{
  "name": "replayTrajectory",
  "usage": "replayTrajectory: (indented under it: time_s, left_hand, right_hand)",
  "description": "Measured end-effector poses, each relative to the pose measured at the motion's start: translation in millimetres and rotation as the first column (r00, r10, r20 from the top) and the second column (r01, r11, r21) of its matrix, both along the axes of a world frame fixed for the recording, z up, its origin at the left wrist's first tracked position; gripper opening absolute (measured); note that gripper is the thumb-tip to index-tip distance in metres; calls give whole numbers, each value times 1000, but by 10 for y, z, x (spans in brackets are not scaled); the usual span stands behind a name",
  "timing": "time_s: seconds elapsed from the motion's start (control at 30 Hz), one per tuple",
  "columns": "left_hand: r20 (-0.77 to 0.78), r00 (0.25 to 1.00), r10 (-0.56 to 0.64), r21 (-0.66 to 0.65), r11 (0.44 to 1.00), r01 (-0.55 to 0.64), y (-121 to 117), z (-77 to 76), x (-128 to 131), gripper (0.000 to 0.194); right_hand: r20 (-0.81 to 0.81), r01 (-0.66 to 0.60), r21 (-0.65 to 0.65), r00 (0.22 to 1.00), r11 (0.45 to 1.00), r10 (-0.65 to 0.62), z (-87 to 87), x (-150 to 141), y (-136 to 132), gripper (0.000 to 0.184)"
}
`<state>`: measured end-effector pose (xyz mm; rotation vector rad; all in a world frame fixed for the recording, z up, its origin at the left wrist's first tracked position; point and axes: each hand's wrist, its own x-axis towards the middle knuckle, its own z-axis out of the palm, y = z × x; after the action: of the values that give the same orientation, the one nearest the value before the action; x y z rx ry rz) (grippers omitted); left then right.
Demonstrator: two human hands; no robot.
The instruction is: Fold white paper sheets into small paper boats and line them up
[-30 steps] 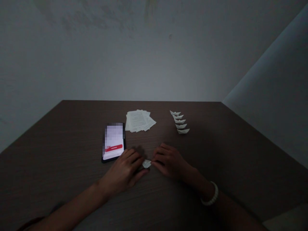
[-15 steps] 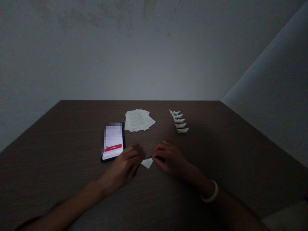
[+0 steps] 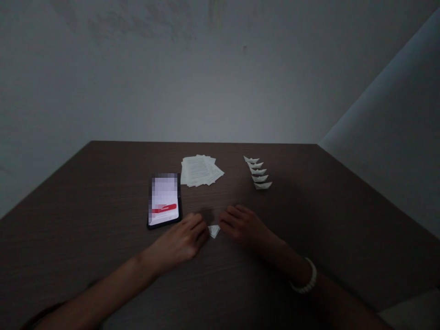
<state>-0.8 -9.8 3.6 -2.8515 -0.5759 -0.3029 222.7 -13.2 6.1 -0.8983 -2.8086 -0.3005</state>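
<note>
Between my two hands is a small folded piece of paper (image 3: 214, 231), white with faint print, its visible part tapering to a point toward me. My left hand (image 3: 190, 236) is closed on its left side, fingers curled and pressed together. On the right side my right hand (image 3: 242, 227) grips it, with bent fingers; a pale beaded bracelet (image 3: 307, 277) circles that wrist. The fingers cover both ends of the paper. Beyond my right hand, several folded paper boats (image 3: 259, 172) stand in a row.
A stack of loose printed paper sheets (image 3: 199, 170) lies fanned out toward the back of the dark wooden table (image 3: 113, 192). Left of it, close to my left hand, lies a phone (image 3: 164, 199) with its screen lit. A bare wall (image 3: 220, 91) rises behind the table.
My hands have drawn slightly closer together, and less of the folded paper shows between them. My left fingers have curled in more. The whole view has shifted a little.
</note>
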Motion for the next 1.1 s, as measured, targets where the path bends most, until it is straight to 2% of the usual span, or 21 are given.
replayTrajectory:
  time_s: [0.2, 0.33, 0.43, 0.53, 0.63, 0.93, 1.1]
  left_hand:
    - [-64, 998, -12, 101, 995, 19, -54, -30, -11, 16]
    - [-60, 998, -14, 85, 996, 19, -67, -29, -13, 17]
    - [-35, 999, -15, 61, 998, 17, -72, -24, -8, 14]
    - [-18, 1000, -11, 56, 998, 12, -81, -17, -8, 11]
    - [-43, 999, -8, 75, 997, 11, -88, -13, -11, 8]
    - [-36, 999, 12, 17, 1000, -11, -75, -16, -4, 9]
    - [-44, 999, 14, 16, 1000, -13, -80, -33, -13, 12]
  right_hand:
    - [29, 2, 5, 1000, 1000, -2, 13, 33, -24, 13]
    - [3, 54, -58, 999, 997, -54, 12, 68, -42, 16]
    - [-57, 93, -70, 994, 993, -97, -9, 67, -96, 26]
    - [-85, 48, -46, 995, 998, -52, -34, 40, -154, 35]
    - [-68, 11, -52, 998, 999, -15, -47, 13, -184, 36]
    - [-111, 125, -178, 983, 976, -146, -49, 48, -185, 37]
    - [-166, 186, -186, 962, 965, -218, -57, 91, -158, 30]
